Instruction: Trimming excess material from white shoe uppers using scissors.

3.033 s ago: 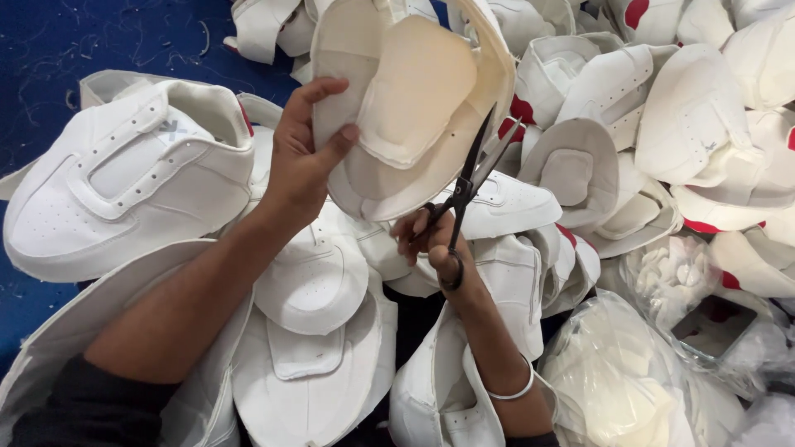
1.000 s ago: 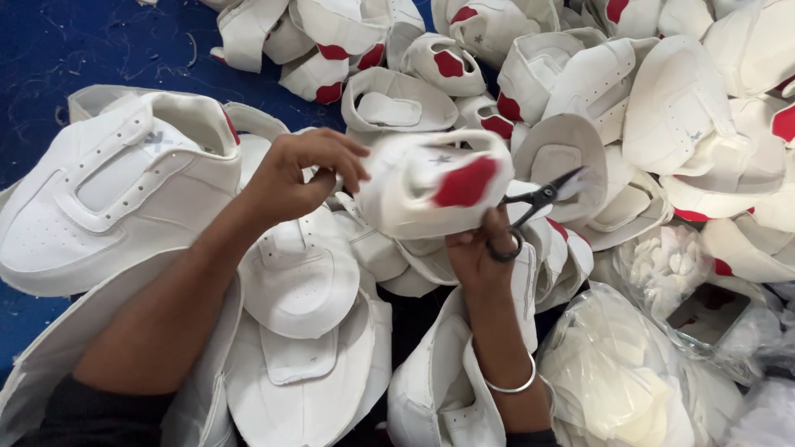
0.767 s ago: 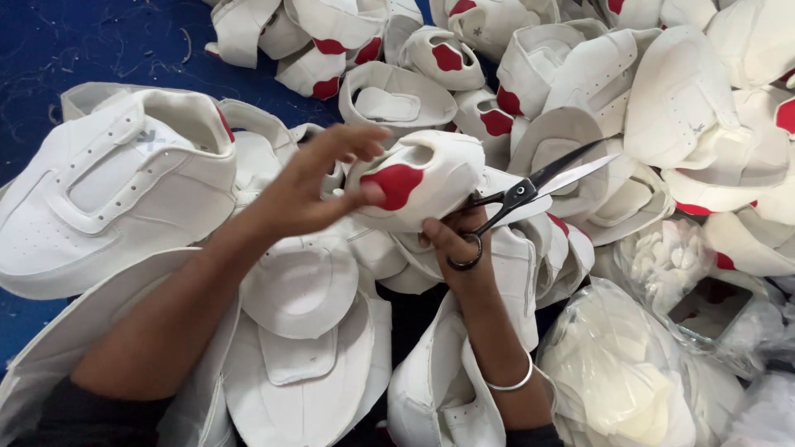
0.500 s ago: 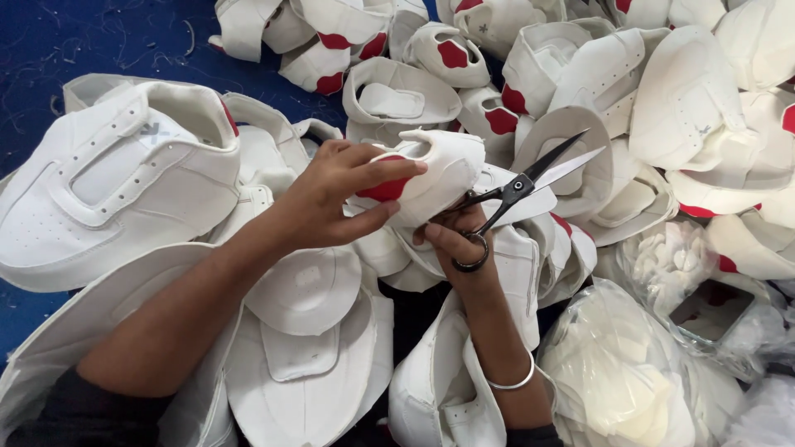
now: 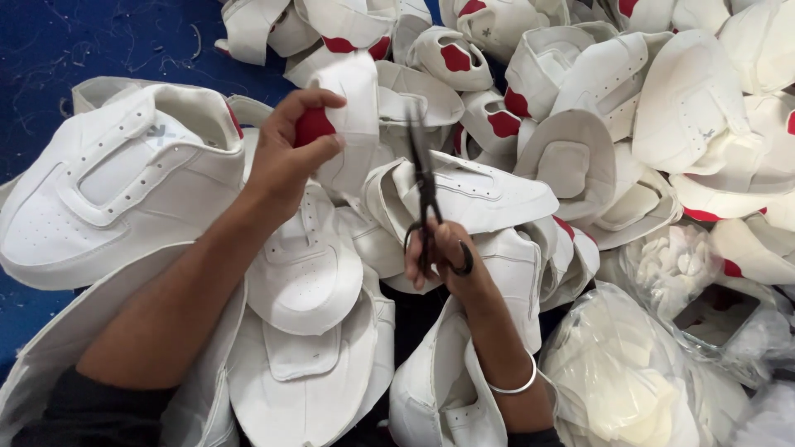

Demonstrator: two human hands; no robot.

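Lying at far left on the blue floor [image 5: 99,41], large white stitched leather shoe upper [image 5: 116,182], flattened and resting apart from the work, clear of both arms. Gripping further right, left hand [image 5: 286,157], fingers and thumb clamped on small white shoe upper with red heel patch [image 5: 344,116], raised above the heap and turned so one edge faces the blades. Pointing upward just beside that piece, black-handled metal scissors [image 5: 426,199], blades nearly closed, tips close to the held edge, presumably for trimming. Holding the loops below, right hand [image 5: 443,257], fingers threaded through, silver bangle [image 5: 513,385] at the wrist. Hands apart, each busy with its own thing. Heaped at right, pile of white uppers with red patches [image 5: 629,108]; lower right, clear plastic bags of white pieces [image 5: 654,364].
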